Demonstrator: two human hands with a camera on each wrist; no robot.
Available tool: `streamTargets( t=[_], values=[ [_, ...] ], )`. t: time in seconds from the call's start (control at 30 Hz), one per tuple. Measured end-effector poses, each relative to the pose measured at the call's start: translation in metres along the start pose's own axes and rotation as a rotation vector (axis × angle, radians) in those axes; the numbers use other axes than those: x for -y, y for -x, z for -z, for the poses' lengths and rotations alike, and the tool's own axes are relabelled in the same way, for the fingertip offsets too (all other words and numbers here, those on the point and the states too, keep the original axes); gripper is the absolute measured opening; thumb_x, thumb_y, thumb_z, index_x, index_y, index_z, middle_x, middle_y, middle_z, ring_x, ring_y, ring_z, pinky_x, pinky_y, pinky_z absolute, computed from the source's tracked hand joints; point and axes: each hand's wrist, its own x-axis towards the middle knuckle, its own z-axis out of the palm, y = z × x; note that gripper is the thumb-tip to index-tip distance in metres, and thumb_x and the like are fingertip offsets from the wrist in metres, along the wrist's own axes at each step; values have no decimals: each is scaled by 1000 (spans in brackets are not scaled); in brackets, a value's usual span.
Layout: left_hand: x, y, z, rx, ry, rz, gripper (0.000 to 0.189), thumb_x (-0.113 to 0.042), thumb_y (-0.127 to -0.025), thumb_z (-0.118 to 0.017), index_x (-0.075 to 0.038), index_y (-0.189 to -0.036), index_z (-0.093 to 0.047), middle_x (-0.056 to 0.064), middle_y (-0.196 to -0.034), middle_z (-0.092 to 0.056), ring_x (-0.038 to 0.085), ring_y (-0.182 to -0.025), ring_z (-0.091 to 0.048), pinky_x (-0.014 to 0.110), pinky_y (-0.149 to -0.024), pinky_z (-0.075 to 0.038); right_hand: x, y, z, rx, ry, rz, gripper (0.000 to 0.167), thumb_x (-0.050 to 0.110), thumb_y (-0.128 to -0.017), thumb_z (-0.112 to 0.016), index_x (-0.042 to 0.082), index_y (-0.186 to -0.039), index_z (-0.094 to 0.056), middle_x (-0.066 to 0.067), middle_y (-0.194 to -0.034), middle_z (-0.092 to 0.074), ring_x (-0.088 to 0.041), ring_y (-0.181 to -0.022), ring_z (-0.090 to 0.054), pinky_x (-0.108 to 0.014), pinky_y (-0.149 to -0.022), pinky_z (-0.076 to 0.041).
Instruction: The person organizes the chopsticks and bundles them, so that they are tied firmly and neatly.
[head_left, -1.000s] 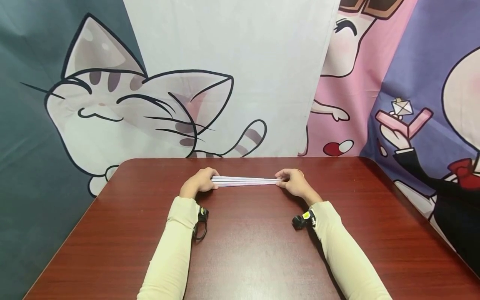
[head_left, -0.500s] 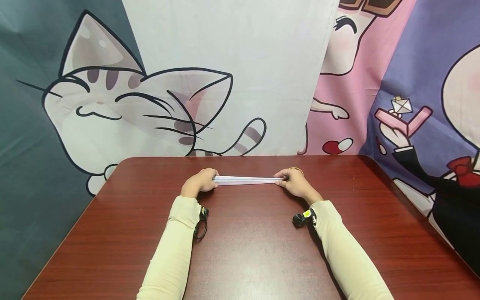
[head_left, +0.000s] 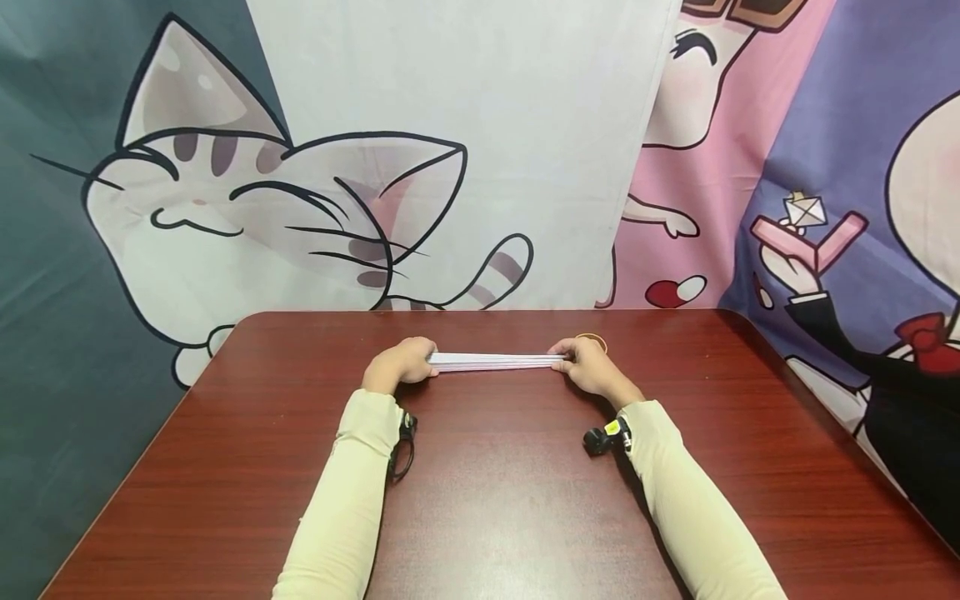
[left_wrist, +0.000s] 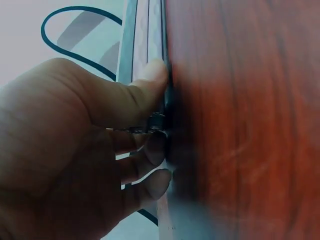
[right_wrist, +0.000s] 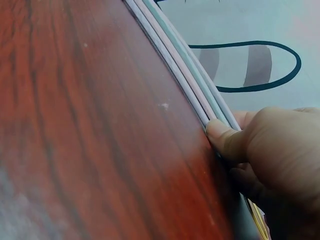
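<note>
A long, narrow white strip of several stacked layers, looking like folded paper, lies crosswise near the table's far side. My left hand grips its left end. In the left wrist view, the thumb presses the near edges of the layers while the other fingers curl behind. At the other end, my right hand pinches the strip. The right wrist view shows that thumb against the layered edges, with the fingers mostly hidden behind. Pale pink, white and grey-green edges show there, tight against each other.
The reddish-brown wooden table spreads around both arms. A thin yellow loop shows at the back of the right hand. Wrist cameras are strapped at both cuffs. Behind the far edge hangs a cartoon-printed cloth.
The layers, spread slightly apart at the left end earlier, now sit closer together. Both hands keep their hold and have barely moved; the yellow loop shows more plainly.
</note>
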Motion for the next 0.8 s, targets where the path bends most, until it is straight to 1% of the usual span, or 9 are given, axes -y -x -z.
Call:
streamTargets(
  t=[0.13,0.23,0.3,0.4,0.47,0.5,0.6,0.7,0.8],
  values=[
    [1,3,3,0,24,-1,15,-15,-94,-65,-2,-102,-61,9,-94,-63,23,-88,-56,40,-87,-46,1,-1,1,-22,12,6,12,-1,-84,-73,-1,-96,-72,-7,-87,-71,-17,-80,-62,-34,-75,-49],
    [2,6,5,-10,83,-12,17,-15,-93,-65,-3,-106,-61,9,-98,-64,22,-91,-56,39,-88,-45,3,-1,4,-45,24,3,13,0,-84,-74,0,-97,-73,-6,-86,-71,-15,-78,-61,-32,-74,-47],
    [3,7,6,-6,148,-27,17,-13,-93,-64,-3,-106,-60,9,-95,-63,21,-85,-57,37,-82,-47,3,0,6,-39,8,-6,13,0,-84,-74,0,-97,-73,-6,-86,-71,-14,-75,-60,-29,-71,-47],
    [5,8,5,9,273,-67,16,-7,-93,-61,0,-106,-59,7,-82,-59,17,-68,-55,31,-68,-47,3,1,10,4,-74,-40,14,-2,-85,-73,-3,-99,-72,-9,-86,-71,-14,-71,-60,-26,-65,-49],
    [6,8,5,20,368,-87,16,-3,-92,-59,3,-106,-58,6,-73,-55,15,-58,-51,28,-58,-45,3,2,13,36,-152,-67,15,-4,-86,-71,-5,-101,-71,-12,-87,-70,-15,-68,-59,-25,-60,-50],
    [6,8,5,26,415,-92,16,-2,-92,-58,4,-107,-57,5,-70,-53,14,-54,-49,26,-56,-44,2,2,14,48,-191,-80,16,-4,-87,-70,-6,-103,-70,-13,-86,-70,-15,-66,-59,-25,-58,-50],
    [8,8,5,25,508,-106,17,0,-92,-57,6,-108,-58,4,-71,-51,12,-53,-43,25,-54,-39,2,3,18,68,-289,-128,20,-2,-89,-68,-6,-108,-69,-15,-83,-67,-16,-63,-57,-27,-55,-50],
    [10,8,4,13,570,-116,18,-3,-93,-57,5,-110,-59,4,-76,-53,12,-56,-42,25,-55,-38,4,5,21,78,-385,-180,23,2,-91,-67,-4,-113,-69,-16,-76,-62,-17,-60,-54,-29,-53,-48],
    [12,8,2,-26,608,-149,21,-6,-95,-57,4,-113,-61,5,-78,-55,14,-59,-45,26,-57,-39,7,5,23,56,-455,-218,25,5,-93,-66,-4,-116,-68,-14,-73,-56,-15,-60,-50,-26,-50,-42]
  ],
)
